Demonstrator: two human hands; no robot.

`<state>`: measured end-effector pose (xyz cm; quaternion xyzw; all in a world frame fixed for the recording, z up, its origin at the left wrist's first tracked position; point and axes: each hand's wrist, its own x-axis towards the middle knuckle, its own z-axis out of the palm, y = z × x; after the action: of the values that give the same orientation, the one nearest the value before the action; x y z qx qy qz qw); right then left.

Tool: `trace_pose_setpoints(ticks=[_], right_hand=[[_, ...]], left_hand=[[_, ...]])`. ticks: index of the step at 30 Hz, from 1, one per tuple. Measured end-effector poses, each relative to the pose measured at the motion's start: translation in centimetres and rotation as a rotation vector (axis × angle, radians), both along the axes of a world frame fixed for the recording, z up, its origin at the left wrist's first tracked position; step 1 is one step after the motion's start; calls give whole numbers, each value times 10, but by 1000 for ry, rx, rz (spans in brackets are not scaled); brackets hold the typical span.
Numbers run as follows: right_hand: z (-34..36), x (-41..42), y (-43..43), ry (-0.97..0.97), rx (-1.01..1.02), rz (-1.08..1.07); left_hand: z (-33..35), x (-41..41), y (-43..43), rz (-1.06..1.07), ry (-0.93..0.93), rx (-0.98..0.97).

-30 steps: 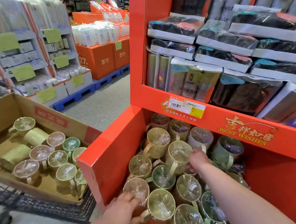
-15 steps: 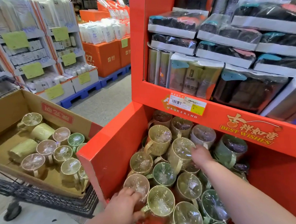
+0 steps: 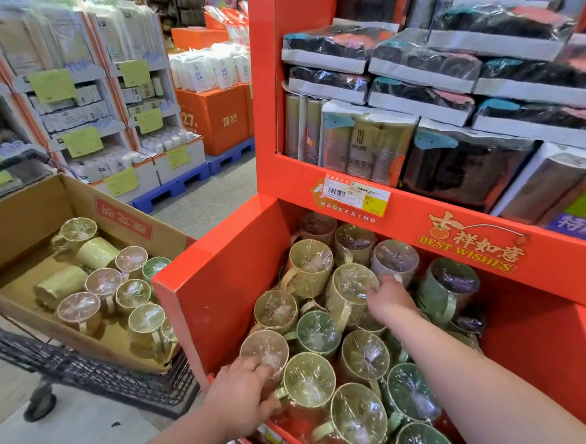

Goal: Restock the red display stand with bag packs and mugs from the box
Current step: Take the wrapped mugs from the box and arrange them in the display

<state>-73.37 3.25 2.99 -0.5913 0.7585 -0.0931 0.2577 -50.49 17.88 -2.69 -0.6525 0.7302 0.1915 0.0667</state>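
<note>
The red display stand [image 3: 212, 285] has a lower bin piled with several plastic-wrapped mugs [image 3: 309, 384] in yellow-green, green and pink. My left hand [image 3: 243, 394] grips a pinkish mug [image 3: 265, 348] at the bin's front left corner. Deeper in the bin, my right hand [image 3: 388, 298] holds the rim of a yellow-green mug [image 3: 347, 287] lying on top of the pile. The shelf above carries wrapped bag packs [image 3: 368, 140]. A cardboard box [image 3: 27, 219] at the left holds several more mugs [image 3: 104, 280].
The box rides on a black wire cart [image 3: 80, 370] left of the stand. Behind it an aisle of grey floor [image 3: 203, 202] runs past blue pallets, orange cartons [image 3: 215, 117] and shelves with yellow-green price tags.
My right hand has reached further back and up onto the yellow-green mug. My left hand has closed further round the pinkish front mug. The view has shifted slightly.
</note>
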Motion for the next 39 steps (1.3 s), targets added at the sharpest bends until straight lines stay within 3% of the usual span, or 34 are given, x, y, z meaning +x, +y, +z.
trace_pose_setpoints(ticks=[4, 13, 39], right_hand=[[19, 11, 25, 219, -93, 182], [14, 65, 101, 430, -174, 660], [-34, 366, 248, 384, -133, 952]], left_hand=[[2, 0, 6, -2, -34, -29], [6, 26, 21, -19, 11, -87], [-4, 327, 209, 313, 2, -25]])
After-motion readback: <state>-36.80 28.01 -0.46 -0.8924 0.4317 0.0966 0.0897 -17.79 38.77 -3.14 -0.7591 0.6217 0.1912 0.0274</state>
